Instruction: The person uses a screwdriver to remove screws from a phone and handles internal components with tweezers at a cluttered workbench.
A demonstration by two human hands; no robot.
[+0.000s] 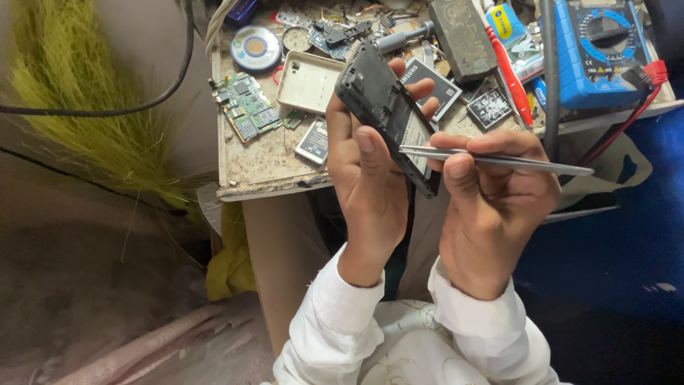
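An opened phone point(388, 117) is gripped by the left hand point(367, 185); tweezers point(491, 160) are pinched in the right hand point(491, 199) — probing is judged underway, and a steady tip is called for.

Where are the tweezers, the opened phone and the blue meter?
tweezers point(499, 161), head view, middle of the metal shaft.
opened phone point(377, 96), head view, dark back panel.
blue meter point(595, 57), head view, its front face.
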